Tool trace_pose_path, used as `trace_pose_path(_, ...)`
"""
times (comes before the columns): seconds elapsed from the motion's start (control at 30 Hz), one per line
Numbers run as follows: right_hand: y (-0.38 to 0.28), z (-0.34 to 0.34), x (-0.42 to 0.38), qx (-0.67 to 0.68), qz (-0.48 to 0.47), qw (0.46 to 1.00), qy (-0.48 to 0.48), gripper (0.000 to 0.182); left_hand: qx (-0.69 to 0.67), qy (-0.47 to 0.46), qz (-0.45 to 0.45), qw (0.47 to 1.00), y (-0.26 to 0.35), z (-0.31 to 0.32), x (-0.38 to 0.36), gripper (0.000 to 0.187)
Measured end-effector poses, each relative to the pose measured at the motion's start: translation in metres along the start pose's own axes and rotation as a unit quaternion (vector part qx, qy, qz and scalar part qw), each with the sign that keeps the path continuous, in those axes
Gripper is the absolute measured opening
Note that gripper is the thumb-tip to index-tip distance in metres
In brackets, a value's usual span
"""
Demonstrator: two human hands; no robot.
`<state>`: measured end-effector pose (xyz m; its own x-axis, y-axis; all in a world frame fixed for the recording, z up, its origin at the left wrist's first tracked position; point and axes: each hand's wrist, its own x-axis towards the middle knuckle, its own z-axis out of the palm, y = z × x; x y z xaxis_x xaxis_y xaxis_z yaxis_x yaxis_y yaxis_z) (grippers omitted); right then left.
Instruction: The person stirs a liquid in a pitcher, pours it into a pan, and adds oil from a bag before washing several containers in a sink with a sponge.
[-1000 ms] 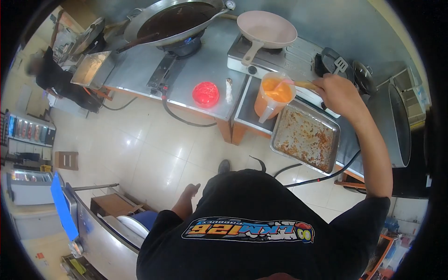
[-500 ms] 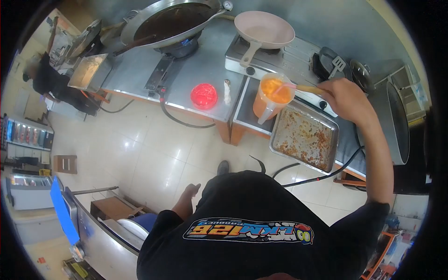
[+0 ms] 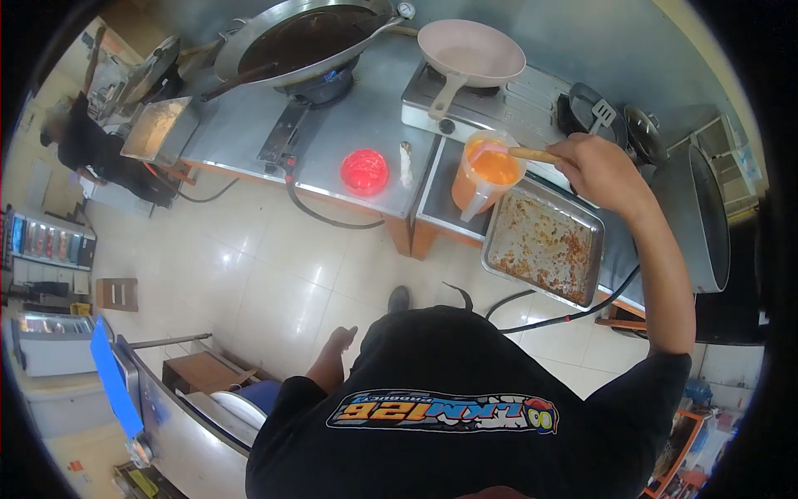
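My right hand (image 3: 600,173) is closed around the wooden handle of a spatula (image 3: 532,155) with a pink head. The head dips into orange liquid (image 3: 496,169) inside a clear plastic measuring jug (image 3: 474,198). The jug stands on the counter in front of the white stove, its handle towards me. Just right of the jug and below my right hand lies a metal tray (image 3: 544,245) with brown crumbs and grease. My left hand (image 3: 339,339) hangs low by my side, away from the counter, partly seen; it looks loosely open with nothing visible in it.
A pale pink frying pan (image 3: 470,51) sits on the white stove (image 3: 424,112). Left are a red bowl (image 3: 364,172), a whitish slim item (image 3: 406,164) and a large wok (image 3: 274,71) of dark liquid. A person (image 3: 104,158) in black stands far left. A black hose (image 3: 582,314) hangs below the counter.
My right hand has shifted slightly left and down, and the spatula head has moved towards the jug's left side. The jug and tray stay in place; my left hand barely differs.
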<state>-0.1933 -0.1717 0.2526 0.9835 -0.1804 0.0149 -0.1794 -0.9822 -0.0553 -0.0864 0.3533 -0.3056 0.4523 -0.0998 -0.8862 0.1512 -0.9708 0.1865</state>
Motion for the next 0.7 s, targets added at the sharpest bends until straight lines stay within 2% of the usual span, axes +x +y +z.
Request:
trace_pose_path(0.1,0.004,0.002,0.002,0.006,-0.023,1.0,-0.002,0.022,0.012,-0.017,-0.004,1.0,-0.006,0.006,0.0,0.069)
trace_pose_path(0.2,0.009,0.013,0.006,-0.026,0.006,1.0,0.016,0.023,0.007,-0.024,-0.003,1.0,-0.009,0.01,0.001,0.069)
trace_pose_path(0.4,0.006,-0.004,0.001,-0.078,0.109,0.99,-0.042,0.021,0.005,-0.012,-0.009,1.0,-0.003,0.004,0.001,0.07)
trace_pose_path(0.7,0.012,-0.035,-0.014,-0.018,0.081,0.992,-0.094,0.021,0.014,-0.009,-0.016,1.0,-0.001,0.003,-0.004,0.071)
